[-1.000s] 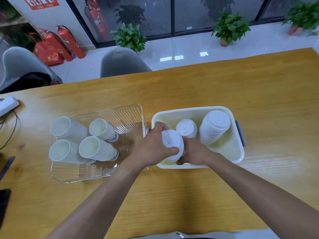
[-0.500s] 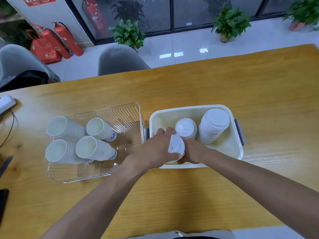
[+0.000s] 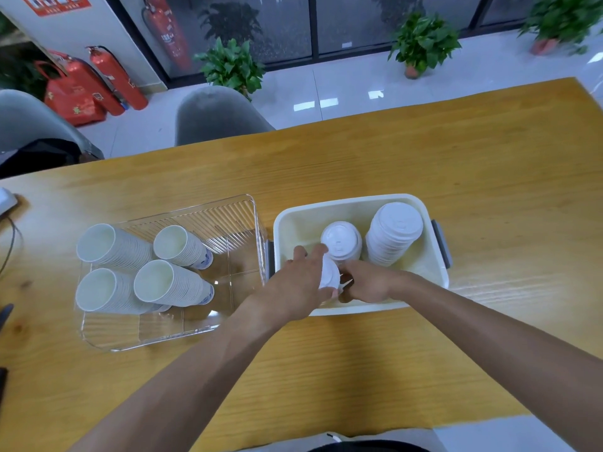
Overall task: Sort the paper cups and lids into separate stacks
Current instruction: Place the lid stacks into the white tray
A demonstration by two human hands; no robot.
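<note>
Toward desk's (image 3: 456, 337) left edge, four paper cup stacks (image 3: 143, 265) lying in clear bin (image 3: 228, 210). In white tub (image 3: 355, 203), left hand (image 3: 298, 285) gripping lidded cup (image 3: 329, 272); right hand (image 3: 368, 283) curled against it; lid stack (image 3: 393, 233) at far right.

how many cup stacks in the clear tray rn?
4, all lying tilted in the clear tray: back left, back right, front left, front right. None look hidden.

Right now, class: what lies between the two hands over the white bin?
In the head view, a white lid lies between the left hand and right hand, above the white bin.
</note>
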